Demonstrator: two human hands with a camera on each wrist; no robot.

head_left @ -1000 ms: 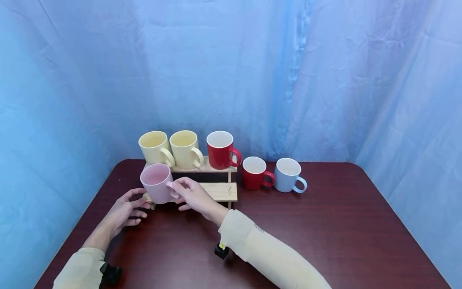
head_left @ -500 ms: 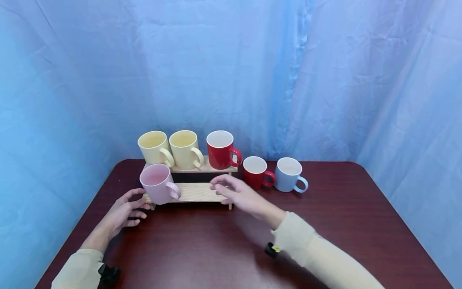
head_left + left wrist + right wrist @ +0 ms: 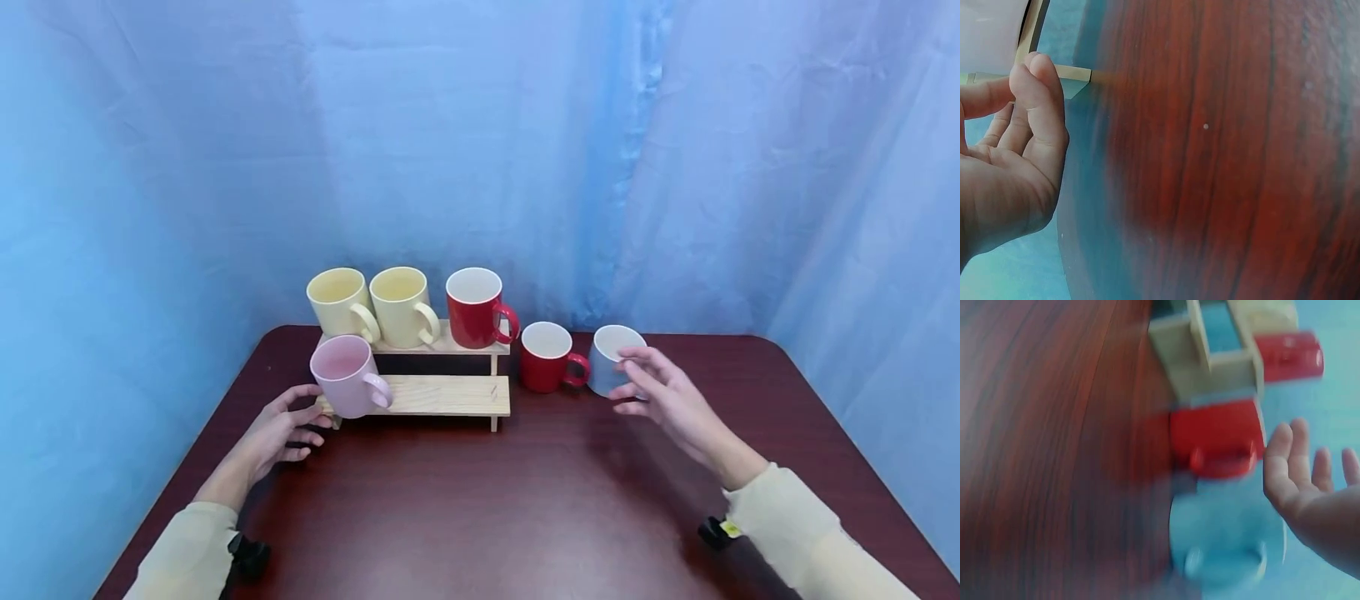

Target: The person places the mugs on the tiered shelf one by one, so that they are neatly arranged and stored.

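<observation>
Blue mug [image 3: 603,368] stands upright, handle [image 3: 1225,567] rightward; right hand [image 3: 667,402] half-spread, empty; left hand [image 3: 273,433] at rack [image 3: 450,396], grip unclear.

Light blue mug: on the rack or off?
Off: the light blue mug stands on the table, a red mug between it and the wooden rack.

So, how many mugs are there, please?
6: yellow mug, second yellow mug and red mug on the upper shelf; pink mug on the lower shelf; second red mug and blue mug on the table.

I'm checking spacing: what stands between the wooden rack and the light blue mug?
The head and right wrist views show one red mug, beside the light blue mug.
</observation>
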